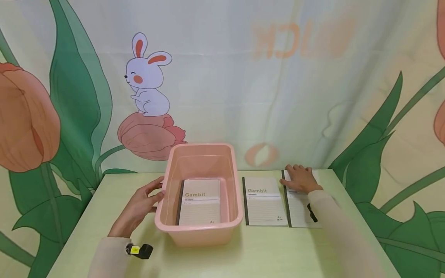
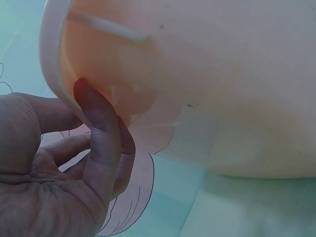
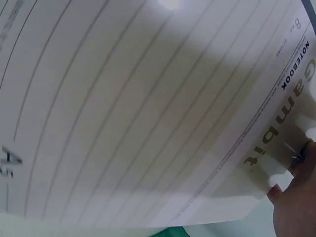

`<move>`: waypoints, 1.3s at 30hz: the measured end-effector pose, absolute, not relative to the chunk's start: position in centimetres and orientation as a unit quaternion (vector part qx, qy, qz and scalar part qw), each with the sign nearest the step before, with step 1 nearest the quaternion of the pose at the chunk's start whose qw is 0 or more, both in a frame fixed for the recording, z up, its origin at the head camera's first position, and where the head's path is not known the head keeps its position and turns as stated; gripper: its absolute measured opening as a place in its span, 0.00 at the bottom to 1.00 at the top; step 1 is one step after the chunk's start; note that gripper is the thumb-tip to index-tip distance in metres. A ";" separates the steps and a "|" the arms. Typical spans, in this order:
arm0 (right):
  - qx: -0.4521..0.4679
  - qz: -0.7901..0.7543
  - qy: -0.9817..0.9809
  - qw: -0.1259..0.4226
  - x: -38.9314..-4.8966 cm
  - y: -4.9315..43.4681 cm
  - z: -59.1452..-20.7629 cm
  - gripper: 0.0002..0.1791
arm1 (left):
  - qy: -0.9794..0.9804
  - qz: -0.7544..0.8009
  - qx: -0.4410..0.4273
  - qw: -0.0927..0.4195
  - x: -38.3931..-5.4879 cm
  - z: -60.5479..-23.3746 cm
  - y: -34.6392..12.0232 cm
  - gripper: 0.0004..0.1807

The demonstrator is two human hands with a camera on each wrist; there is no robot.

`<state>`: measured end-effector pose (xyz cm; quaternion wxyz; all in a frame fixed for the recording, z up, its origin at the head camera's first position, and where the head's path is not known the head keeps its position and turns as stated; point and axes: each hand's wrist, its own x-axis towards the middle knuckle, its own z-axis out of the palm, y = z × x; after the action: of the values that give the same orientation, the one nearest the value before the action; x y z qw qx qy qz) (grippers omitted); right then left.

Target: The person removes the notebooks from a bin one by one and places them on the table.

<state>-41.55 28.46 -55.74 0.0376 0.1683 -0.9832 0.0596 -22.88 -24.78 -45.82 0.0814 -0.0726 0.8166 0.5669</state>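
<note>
Left hand (image 1: pixel 140 204) clamps pink bin (image 1: pixel 201 236) by its rim; right hand (image 1: pixel 301 179), grip unclear, touches right notebook (image 1: pixel 299 210), beside middle notebook (image 1: pixel 265 208), near back edge of surface (image 1: pixel 264 251)

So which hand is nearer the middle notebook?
Right. The right hand is on the end notebook, just right of the middle notebook; the left hand is across the bin, at its left side.

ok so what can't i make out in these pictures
Head view: far-right notebook's title, under the right hand.
Head view: bottom edge of the inside notebook, behind the pink bin's front wall.
Head view: orange backdrop lettering, blurred.
Left wrist view: the bin's contents, hidden by its wall.
</note>
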 end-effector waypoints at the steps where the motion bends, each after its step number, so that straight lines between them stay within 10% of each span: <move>1: 0.167 0.059 -0.984 0.037 -41.7 28.4 -56.0 0.35 | 0.817 0.567 -0.073 0.081 -22.9 -45.8 -24.8 0.35; 19: 0.191 0.108 -0.974 0.052 -40.7 27.5 -55.2 0.36 | 0.812 0.573 -0.069 0.081 -23.0 -46.1 -24.8 0.35; 39: 0.228 0.112 -0.961 0.108 -34.6 23.4 -41.5 0.38 | 0.813 0.572 -0.074 0.080 -23.0 -46.1 -24.6 0.35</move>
<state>-34.63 23.41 -41.53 0.1080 0.2277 -0.9613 0.1115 -23.02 -24.59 -46.12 0.0803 -0.0737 0.8132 0.5717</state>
